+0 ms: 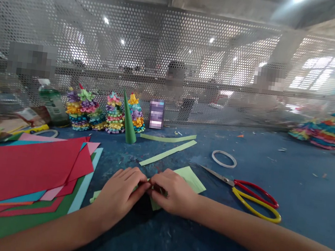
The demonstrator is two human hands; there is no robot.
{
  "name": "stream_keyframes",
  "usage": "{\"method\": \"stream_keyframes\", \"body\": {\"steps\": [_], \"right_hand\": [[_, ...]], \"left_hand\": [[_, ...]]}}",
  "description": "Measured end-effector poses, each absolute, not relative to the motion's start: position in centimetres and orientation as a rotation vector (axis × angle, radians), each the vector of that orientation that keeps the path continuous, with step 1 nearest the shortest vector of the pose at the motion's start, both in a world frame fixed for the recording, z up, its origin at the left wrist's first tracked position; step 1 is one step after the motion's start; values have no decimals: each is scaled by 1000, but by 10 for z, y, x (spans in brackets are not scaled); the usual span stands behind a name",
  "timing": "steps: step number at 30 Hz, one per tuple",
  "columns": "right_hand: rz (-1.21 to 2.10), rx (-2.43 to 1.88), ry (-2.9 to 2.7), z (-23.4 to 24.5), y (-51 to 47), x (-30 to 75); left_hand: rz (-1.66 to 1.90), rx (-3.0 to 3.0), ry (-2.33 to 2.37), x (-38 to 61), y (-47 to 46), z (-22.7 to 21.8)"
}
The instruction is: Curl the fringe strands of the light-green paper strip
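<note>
The left hand (119, 195) and the right hand (174, 191) are meeting at the fingertips over a blue-painted bench (268, 223). Both grips are narrow and are pinching a pale green paper piece (190, 178), which is extending out from under the right hand. The fingers are hiding the pinched section, so its exact shape cannot be confirmed.

Two pale green paper strips (167, 152) are lying ahead of the hands, and a green paper cone (130, 123) is standing upright just beyond them. Scissors with red and yellow handles (245, 198) are lying to the right, their blades pointing toward the right hand. A tape roll (224, 159) is resting beyond the scissors. A stack of coloured paper sheets (21, 172) is lying left of the left hand. Layered paper trees (115, 115) are standing along the far side of the bench, before a perforated metal screen (165, 48).
</note>
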State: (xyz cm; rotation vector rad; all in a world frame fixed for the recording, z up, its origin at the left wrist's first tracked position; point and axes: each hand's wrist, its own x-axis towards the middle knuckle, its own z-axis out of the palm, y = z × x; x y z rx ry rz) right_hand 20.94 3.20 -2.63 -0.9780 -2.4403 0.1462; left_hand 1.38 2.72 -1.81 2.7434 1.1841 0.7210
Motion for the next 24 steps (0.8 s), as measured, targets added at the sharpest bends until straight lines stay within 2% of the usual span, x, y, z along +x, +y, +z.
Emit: {"method": "stream_keyframes", "body": {"steps": [9, 24], "right_hand": [[227, -1041, -2377, -25, 30, 211], [37, -1065, -2449, -28, 30, 210]], "left_hand": [[737, 2727, 1212, 14, 27, -18], [709, 2758, 1104, 12, 28, -19]]}}
